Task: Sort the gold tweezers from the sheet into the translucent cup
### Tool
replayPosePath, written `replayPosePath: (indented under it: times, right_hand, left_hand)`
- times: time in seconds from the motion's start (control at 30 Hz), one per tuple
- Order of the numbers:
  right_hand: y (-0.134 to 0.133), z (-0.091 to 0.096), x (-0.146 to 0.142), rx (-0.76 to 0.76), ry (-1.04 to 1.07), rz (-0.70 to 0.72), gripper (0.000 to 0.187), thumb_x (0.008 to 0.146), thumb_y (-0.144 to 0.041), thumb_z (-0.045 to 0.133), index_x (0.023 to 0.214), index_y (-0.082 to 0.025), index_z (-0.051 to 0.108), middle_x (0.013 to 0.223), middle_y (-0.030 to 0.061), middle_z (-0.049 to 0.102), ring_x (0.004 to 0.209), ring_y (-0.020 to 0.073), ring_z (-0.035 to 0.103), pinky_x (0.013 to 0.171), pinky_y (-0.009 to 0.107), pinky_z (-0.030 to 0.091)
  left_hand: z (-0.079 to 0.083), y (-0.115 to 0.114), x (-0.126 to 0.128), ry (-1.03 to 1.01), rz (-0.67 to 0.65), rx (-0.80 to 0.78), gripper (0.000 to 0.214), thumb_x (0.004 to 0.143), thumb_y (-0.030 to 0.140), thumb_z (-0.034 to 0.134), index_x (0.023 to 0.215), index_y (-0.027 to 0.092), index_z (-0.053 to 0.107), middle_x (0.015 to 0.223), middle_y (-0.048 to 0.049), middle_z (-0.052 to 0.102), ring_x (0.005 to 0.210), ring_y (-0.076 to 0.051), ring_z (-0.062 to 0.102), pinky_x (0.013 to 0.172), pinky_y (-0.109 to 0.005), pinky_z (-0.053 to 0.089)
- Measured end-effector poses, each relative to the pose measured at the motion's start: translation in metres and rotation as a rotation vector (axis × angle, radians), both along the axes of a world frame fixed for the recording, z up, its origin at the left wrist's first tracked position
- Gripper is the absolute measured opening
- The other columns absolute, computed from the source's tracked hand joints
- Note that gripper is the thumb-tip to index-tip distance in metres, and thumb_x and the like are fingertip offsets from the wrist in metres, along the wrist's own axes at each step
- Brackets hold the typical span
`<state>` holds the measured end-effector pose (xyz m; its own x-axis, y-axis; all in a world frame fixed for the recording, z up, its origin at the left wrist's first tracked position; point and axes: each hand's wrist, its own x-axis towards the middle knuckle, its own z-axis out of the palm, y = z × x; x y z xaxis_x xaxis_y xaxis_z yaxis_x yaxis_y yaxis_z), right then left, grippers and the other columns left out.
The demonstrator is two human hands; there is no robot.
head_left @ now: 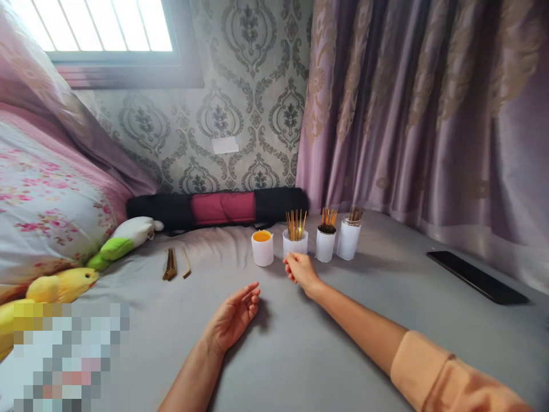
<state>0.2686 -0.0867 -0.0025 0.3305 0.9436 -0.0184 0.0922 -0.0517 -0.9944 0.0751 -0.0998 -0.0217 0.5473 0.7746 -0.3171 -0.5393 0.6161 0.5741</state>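
Four white-wrapped containers stand in a row on the grey sheet, the leftmost a cup with an orange inside [263, 252]. Beside it, a second white cup [295, 243] holds upright thin gold sticks [295, 224]. My right hand [302, 272] is closed just in front of this cup, partly covering it; whether something is in its fingers is hidden. My left hand [238, 317] rests on the sheet nearer to me, palm turned inward, fingers loosely bent and holding nothing. Toward the left lie a bundle of bent gold straws [170, 264] and a single bent straw [186, 264].
Farther right are a dark-topped white container [326, 245] and a taller one [349, 239], both holding sticks. A long black object [476, 277] lies at right. A black and maroon roll [223, 208] lies against the wall. Plush toys [64, 284] sit at left.
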Motion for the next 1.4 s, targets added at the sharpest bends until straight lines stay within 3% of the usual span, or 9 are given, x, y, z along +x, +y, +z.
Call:
replayPosePath:
  times: [0.2, 0.4, 0.77, 0.97, 1.17, 1.4]
  right_hand:
    - [0.008, -0.019, -0.028, 0.004, -0.031, 0.025, 0.028, 0.079, -0.037, 0.039, 0.064, -0.017, 0.050, 0.047, -0.0054, 0.047, 0.031, 0.0040, 0.040, 0.030, 0.015, 0.025]
    - [0.012, -0.039, -0.032, 0.046, -0.095, 0.048, 0.031, 0.079, -0.040, 0.038, 0.067, -0.016, 0.053, 0.047, -0.0047, 0.048, 0.032, 0.0043, 0.041, 0.032, 0.015, 0.029]
    - [0.002, -0.038, -0.033, 0.143, -0.116, 0.099, 0.035, 0.079, -0.044, 0.036, 0.066, -0.015, 0.052, 0.049, -0.0029, 0.048, 0.036, 0.0052, 0.041, 0.034, 0.015, 0.031]
    - [0.000, -0.038, -0.032, 0.136, -0.115, 0.107, 0.036, 0.077, -0.046, 0.038, 0.067, -0.014, 0.052, 0.048, -0.0032, 0.046, 0.036, 0.0052, 0.040, 0.034, 0.015, 0.031]
    - [0.003, -0.038, -0.033, 0.131, -0.105, 0.127, 0.036, 0.076, -0.047, 0.039, 0.068, -0.014, 0.053, 0.049, -0.0028, 0.047, 0.036, 0.0056, 0.040, 0.034, 0.016, 0.029]
    - [0.002, -0.036, -0.034, 0.118, -0.126, 0.117, 0.036, 0.077, -0.046, 0.038, 0.068, -0.015, 0.053, 0.049, -0.0028, 0.047, 0.036, 0.0057, 0.040, 0.034, 0.016, 0.030]
  left_hand:
    - [0.000, -0.001, 0.001, 0.025, 0.006, 0.003, 0.019, 0.077, 0.009, 0.051, 0.095, 0.007, 0.055, 0.079, -0.0082, 0.059, 0.062, -0.008, 0.056, 0.053, -0.018, 0.048]
    - [0.003, -0.001, 0.002, 0.025, -0.003, -0.009, 0.016, 0.077, 0.009, 0.051, 0.092, 0.007, 0.055, 0.079, -0.0082, 0.059, 0.062, -0.008, 0.056, 0.054, -0.017, 0.048]
    - [0.007, 0.011, 0.001, 0.214, -0.062, 0.054, 0.017, 0.071, 0.011, 0.059, 0.088, 0.007, 0.057, 0.076, -0.0063, 0.060, 0.057, -0.006, 0.056, 0.051, -0.015, 0.047]
    - [0.017, 0.021, -0.006, 0.481, 0.087, 0.198, 0.009, 0.071, 0.010, 0.057, 0.080, 0.009, 0.056, 0.069, -0.0046, 0.059, 0.050, -0.005, 0.053, 0.045, -0.015, 0.044]
    - [0.012, 0.046, -0.027, 0.616, 0.305, 0.236, 0.008, 0.070, 0.011, 0.057, 0.077, 0.010, 0.053, 0.062, -0.0019, 0.057, 0.045, -0.005, 0.051, 0.040, -0.014, 0.039]
    - [0.009, 0.063, -0.053, 0.793, 0.385, 0.267, 0.014, 0.065, 0.015, 0.060, 0.075, 0.011, 0.052, 0.060, -0.0021, 0.058, 0.044, -0.006, 0.051, 0.040, -0.015, 0.038]
